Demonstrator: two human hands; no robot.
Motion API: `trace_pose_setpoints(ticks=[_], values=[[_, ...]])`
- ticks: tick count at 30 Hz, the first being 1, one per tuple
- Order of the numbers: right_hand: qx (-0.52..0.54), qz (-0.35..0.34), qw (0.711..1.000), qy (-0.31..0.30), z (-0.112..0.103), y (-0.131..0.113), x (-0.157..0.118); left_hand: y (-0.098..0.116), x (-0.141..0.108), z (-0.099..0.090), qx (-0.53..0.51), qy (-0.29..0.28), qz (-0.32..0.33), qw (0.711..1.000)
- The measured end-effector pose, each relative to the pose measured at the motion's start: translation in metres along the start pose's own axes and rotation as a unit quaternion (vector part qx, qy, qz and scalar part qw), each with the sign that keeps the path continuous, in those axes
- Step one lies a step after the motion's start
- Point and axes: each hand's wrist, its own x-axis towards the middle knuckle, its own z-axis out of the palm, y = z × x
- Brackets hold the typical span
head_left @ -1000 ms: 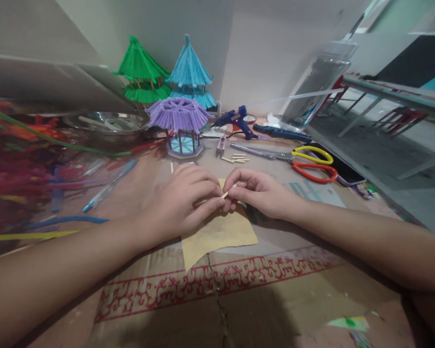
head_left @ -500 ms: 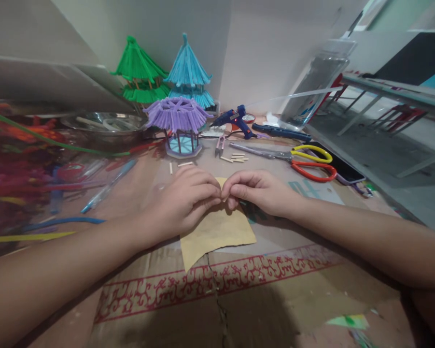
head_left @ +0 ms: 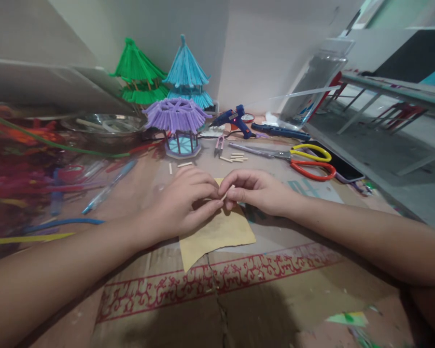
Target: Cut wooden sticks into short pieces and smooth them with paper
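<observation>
A small pale wooden stick (head_left: 227,193) is pinched between the fingertips of my right hand (head_left: 255,191). The fingertips of my left hand (head_left: 188,200) close on its lower end, touching my right fingers. Both hands rest over a yellow sheet (head_left: 220,232) on the table. Beyond them, several short wooden sticks (head_left: 238,157) lie on the board, and two more lie near a purple-roofed model pavilion (head_left: 178,125).
Green (head_left: 137,67) and blue (head_left: 187,72) pavilions stand behind. A glue gun (head_left: 235,120), small snips (head_left: 219,147), scissors (head_left: 311,162) and a phone (head_left: 338,164) lie beyond my hands. Fuzzy coloured stems (head_left: 18,169) and a metal bowl (head_left: 103,129) are at left.
The small stick between my fingertips shows more and is tilted now. My left thumb has shifted slightly along it. The view has barely moved.
</observation>
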Motion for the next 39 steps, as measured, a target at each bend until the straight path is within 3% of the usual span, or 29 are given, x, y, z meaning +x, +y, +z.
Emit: trace_pose_setpoints(ticks=[12,21,27,31,33,35,37,39], values=[[0.013,0.012,0.999,0.028,0.000,0.002,0.003,0.001,0.000,-0.002,-0.029,-0.024,0.021,0.999],[0.021,0.013,0.999,0.035,-0.001,0.004,0.004,0.002,0.001,-0.001,-0.029,-0.003,0.007,1.000],[-0.013,-0.004,0.999,0.036,0.002,0.005,0.003,0.003,0.002,-0.001,-0.022,-0.001,0.003,1.000],[-0.077,-0.028,0.995,0.058,0.003,0.001,-0.003,0.004,0.002,-0.002,-0.012,-0.016,-0.037,0.999],[-0.167,-0.070,0.979,0.091,0.000,-0.001,-0.006,0.004,0.001,-0.002,-0.001,-0.011,-0.074,0.997],[-0.301,-0.122,0.940,0.101,-0.006,-0.001,-0.007,0.003,0.000,-0.001,0.014,-0.019,-0.099,0.995],[-0.420,-0.150,0.892,0.075,-0.012,0.001,-0.006,0.002,-0.002,0.001,0.032,-0.051,-0.105,0.993],[-0.485,-0.140,0.862,0.043,-0.015,0.003,-0.003,0.001,-0.002,0.002,0.048,-0.084,-0.105,0.990]])
